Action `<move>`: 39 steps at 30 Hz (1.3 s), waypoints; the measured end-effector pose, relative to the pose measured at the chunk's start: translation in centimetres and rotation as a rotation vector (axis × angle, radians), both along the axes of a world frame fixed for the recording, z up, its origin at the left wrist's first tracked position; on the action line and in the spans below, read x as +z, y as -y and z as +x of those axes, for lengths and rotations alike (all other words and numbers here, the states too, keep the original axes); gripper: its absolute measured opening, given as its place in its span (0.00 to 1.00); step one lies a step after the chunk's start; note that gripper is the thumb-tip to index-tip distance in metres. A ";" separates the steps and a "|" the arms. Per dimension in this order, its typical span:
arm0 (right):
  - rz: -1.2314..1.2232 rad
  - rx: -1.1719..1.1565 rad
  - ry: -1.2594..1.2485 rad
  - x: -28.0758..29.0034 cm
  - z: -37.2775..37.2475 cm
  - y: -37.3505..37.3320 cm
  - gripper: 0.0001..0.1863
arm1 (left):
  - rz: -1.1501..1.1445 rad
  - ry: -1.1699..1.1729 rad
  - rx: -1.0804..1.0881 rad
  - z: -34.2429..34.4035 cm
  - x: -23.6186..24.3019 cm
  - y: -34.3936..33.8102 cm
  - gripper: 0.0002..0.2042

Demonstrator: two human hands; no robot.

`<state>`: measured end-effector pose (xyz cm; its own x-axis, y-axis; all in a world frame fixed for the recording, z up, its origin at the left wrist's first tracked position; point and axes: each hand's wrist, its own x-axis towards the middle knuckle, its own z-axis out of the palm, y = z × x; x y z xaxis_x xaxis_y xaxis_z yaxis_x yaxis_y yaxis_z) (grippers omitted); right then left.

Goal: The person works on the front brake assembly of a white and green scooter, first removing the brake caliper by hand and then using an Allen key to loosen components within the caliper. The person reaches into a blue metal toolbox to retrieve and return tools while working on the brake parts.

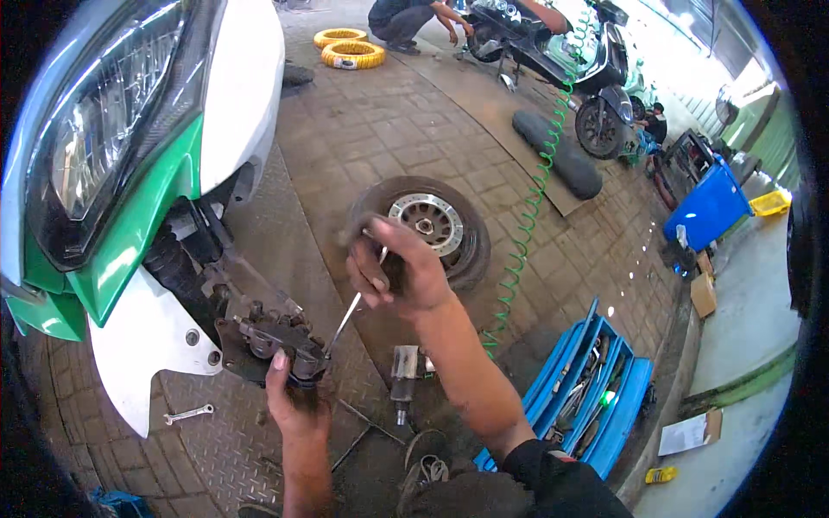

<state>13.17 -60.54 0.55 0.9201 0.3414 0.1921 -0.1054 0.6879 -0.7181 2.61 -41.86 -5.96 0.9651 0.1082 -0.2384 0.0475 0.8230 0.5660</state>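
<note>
At near left, left hand grasps caliper, seemingly unfinished, right hand grips slim tool; wheel lies detached.

1. Upper centre: brown brick paving offers passage.
2. Upper left: green-and-white plastic fairing blocks.
3. Lower left: dark metal caliper obstructs.
4. Centre: black-tyred, silver-centred wheel intrudes.
5. Lower right: blue metal toolbox bars.

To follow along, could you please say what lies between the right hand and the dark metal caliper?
A slim straight silver metal tool shaft, in the head view.
</note>
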 end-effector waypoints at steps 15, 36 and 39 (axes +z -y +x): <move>-0.138 -0.232 0.413 -1.6 4.1 -2.6 0.20 | -0.027 -0.008 0.013 -0.6 2.4 -0.5 0.26; -0.376 -0.489 -0.018 2.1 -1.2 -3.4 0.13 | -0.033 0.028 0.015 -0.4 1.5 -0.7 0.25; -0.406 -0.576 0.009 2.2 -0.6 -4.8 0.13 | -0.011 -0.013 0.030 -0.4 1.5 -0.7 0.25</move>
<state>12.60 -55.70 2.75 0.9750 -0.1534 0.1610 0.2021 0.3095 -0.9292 2.19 -41.18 -4.43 0.9583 0.1345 -0.2521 0.0298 0.8305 0.5562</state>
